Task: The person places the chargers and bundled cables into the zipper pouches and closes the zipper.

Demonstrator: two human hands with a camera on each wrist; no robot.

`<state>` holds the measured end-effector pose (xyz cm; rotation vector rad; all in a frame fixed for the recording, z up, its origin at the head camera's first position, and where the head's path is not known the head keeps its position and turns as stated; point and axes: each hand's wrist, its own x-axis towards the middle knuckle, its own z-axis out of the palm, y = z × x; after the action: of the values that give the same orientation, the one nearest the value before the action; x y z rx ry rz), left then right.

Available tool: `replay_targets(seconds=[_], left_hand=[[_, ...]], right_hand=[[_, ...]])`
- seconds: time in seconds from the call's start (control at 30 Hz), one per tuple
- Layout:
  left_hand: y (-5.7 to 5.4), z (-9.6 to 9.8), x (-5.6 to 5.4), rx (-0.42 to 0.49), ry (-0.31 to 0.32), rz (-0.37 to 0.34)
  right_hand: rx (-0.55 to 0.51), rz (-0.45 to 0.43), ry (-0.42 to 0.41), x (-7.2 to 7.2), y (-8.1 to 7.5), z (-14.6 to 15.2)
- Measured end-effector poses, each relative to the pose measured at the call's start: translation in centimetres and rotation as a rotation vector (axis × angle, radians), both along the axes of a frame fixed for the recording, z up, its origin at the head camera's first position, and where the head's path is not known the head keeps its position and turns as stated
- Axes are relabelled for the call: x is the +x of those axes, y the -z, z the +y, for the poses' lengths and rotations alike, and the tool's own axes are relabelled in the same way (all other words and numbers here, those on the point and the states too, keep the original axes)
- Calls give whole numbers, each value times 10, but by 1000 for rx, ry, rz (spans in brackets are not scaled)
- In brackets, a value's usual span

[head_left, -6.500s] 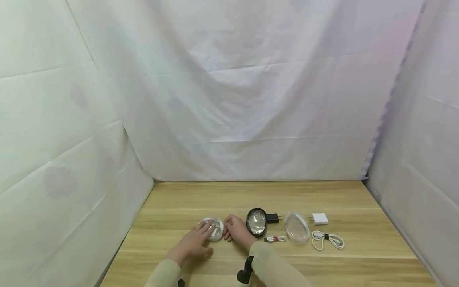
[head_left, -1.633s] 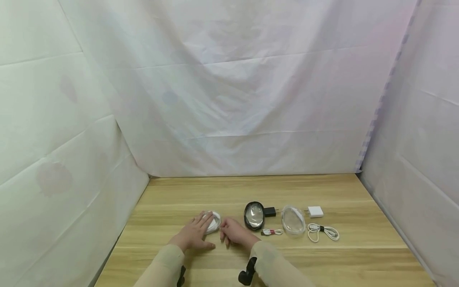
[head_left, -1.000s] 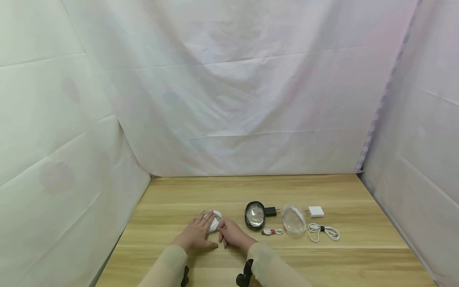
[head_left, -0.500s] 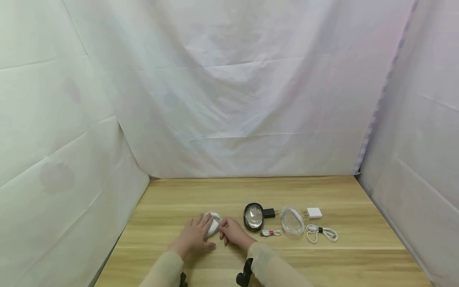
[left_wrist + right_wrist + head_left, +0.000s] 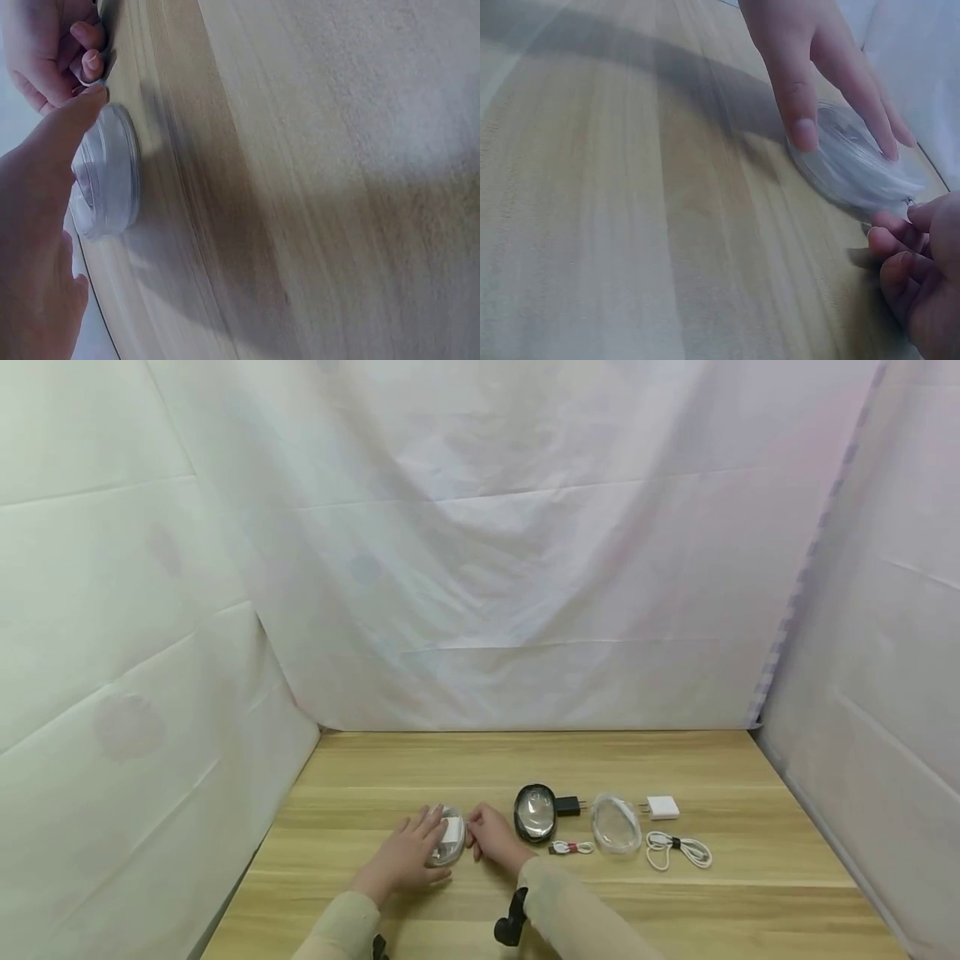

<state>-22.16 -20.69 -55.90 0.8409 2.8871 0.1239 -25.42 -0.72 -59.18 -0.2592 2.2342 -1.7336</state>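
A round clear zip case point(image 5: 448, 855) with a whitish edge lies on the wooden table, and a white block point(image 5: 453, 829) shows through its top. My left hand point(image 5: 405, 853) rests on the case with fingers spread, covering its left part. In the right wrist view the thumb and fingers press on the case point(image 5: 844, 169). At the right edge of the case, my right hand point(image 5: 495, 838) pinches a tiny metallic zipper pull point(image 5: 910, 201), its other fingers curled. From the left wrist, the side wall of the case point(image 5: 120, 176) shows below both hands.
To the right lie a black-rimmed clear case point(image 5: 518, 818), a black charger plug point(image 5: 567, 807) and a short white cable point(image 5: 573, 847) with a red tie. Further right are another clear case point(image 5: 637, 839), a white charger plug point(image 5: 663, 808) and a white cable point(image 5: 693, 852) with a black tie.
The case has turned a little under my left hand, so more of the white block and clear face shows. My right hand has shifted slightly right and away along its edge.
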Motion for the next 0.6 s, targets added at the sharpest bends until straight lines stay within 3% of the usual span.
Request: replay_targets(seconds=[0.3,0.6], left_hand=[[3,11,-4,-12,117,51],[7,14,-10,-33,82,5]], right_hand=[[-16,-8,1,-11,11,4],[-59,-51,-27,-12,12,7]])
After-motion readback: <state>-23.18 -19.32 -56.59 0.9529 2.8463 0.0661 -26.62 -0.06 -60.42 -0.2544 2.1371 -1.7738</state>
